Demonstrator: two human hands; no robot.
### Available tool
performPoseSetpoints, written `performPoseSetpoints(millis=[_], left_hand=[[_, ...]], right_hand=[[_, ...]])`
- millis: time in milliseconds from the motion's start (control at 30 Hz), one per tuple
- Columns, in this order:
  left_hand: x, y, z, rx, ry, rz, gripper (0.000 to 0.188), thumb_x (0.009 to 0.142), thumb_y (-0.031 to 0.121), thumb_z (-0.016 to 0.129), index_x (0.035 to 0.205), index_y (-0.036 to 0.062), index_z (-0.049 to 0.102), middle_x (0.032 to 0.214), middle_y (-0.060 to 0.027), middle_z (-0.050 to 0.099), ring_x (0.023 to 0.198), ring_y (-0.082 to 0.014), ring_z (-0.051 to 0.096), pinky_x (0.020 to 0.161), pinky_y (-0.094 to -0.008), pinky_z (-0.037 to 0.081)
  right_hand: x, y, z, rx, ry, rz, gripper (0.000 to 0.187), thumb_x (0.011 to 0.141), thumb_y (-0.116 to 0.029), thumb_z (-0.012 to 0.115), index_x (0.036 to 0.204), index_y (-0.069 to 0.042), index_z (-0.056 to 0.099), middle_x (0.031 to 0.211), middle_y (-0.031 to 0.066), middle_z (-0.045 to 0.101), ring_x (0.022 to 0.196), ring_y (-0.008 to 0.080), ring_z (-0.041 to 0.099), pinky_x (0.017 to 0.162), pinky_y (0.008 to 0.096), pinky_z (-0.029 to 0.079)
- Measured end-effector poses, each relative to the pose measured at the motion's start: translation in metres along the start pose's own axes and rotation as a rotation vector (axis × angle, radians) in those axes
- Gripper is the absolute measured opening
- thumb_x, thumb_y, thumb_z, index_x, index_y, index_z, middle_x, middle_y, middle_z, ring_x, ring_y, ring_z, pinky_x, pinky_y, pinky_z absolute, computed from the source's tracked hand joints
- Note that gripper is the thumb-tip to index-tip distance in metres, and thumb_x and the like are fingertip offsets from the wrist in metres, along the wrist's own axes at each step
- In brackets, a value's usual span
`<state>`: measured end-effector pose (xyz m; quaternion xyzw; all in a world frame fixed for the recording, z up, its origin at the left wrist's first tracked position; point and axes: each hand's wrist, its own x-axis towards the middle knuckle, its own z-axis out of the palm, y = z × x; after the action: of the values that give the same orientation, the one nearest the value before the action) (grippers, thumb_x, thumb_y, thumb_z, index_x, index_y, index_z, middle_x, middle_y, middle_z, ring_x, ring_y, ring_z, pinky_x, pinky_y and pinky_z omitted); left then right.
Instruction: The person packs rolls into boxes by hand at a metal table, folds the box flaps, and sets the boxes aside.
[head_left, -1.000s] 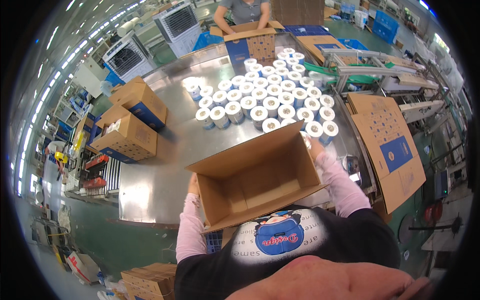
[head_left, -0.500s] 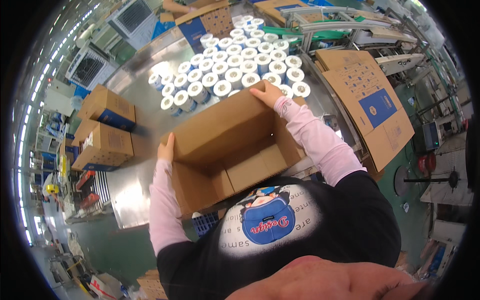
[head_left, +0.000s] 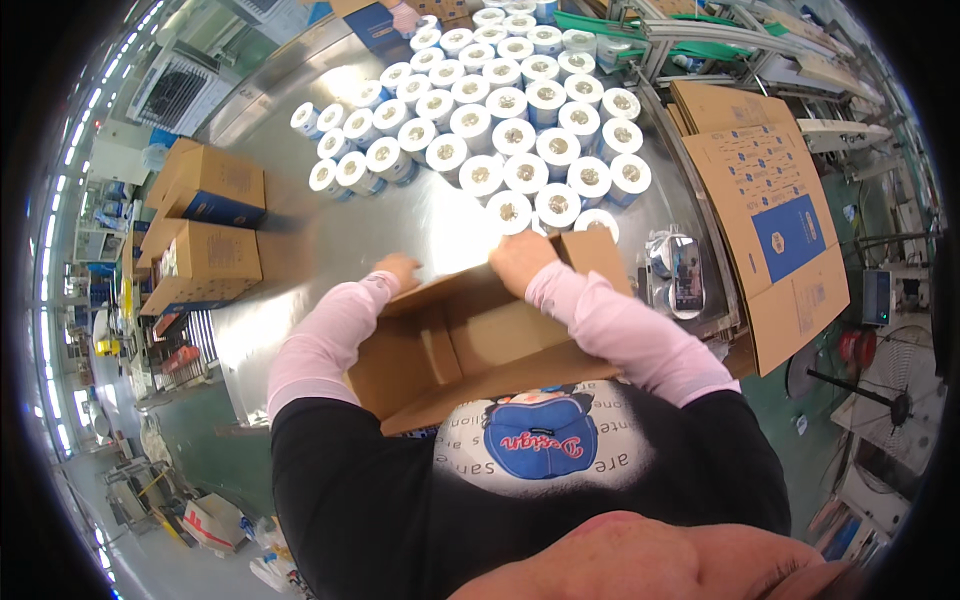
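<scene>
Shiny metal worktop (head_left: 310, 240), stretching out beyond the open box (head_left: 500, 335). Crowd of white-topped rolls (head_left: 470, 120) stands upright on it, on the box's far side, the nearest just past its far edge. Open box itself: mouth up, close against the person's shirt; what bears its weight is hidden. Flattened cardboard (head_left: 770, 210) right of the box; a pair of brown cartons (head_left: 215, 255) well to its left.

Hands smallest. Right hand (head_left: 522, 262) at the box's far edge, toward the right, fingers bent and partly closed; cannot tell whether they pinch the cardboard. Left hand (head_left: 398, 270) by the far edge's left part, fingers loosely curled, tips partly hidden; hold unclear.

Handling, my judgement: press evenly with both hands so the far side bends straight; keep knuckles clear of the nearest rolls; brace the box's near side against twisting.
</scene>
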<state>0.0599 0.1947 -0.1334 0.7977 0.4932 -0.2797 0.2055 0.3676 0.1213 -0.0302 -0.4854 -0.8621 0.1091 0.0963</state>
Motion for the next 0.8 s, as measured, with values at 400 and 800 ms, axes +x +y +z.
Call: performPoseSetpoints(millis=[400,800], left_hand=[[0.149,0.145,-0.093,-0.013,0.181,-0.121,0.043,0.072,0.039,0.075,0.108,0.0164,0.069,0.135,-0.0172,0.04,0.129,-0.0346,0.034,0.103,-0.0466,0.032],[0.096,0.031,-0.13,-1.075,0.292,-0.172,0.037,0.074,0.028,0.07,0.102,0.0045,0.07,0.101,-0.0109,0.069,0.087,-0.0205,0.066,0.078,-0.0311,0.052]], right_hand=[[0.015,0.21,0.057,0.326,0.01,0.576,0.039,0.083,-0.031,0.065,0.117,-0.013,0.065,0.116,0.0151,0.062,0.114,0.0345,0.052,0.102,0.0459,0.037],[0.048,0.218,0.065,0.168,-0.432,0.78,0.048,0.079,-0.05,0.062,0.121,-0.026,0.062,0.124,0.0127,0.059,0.117,0.0289,0.055,0.103,0.0519,0.035]])
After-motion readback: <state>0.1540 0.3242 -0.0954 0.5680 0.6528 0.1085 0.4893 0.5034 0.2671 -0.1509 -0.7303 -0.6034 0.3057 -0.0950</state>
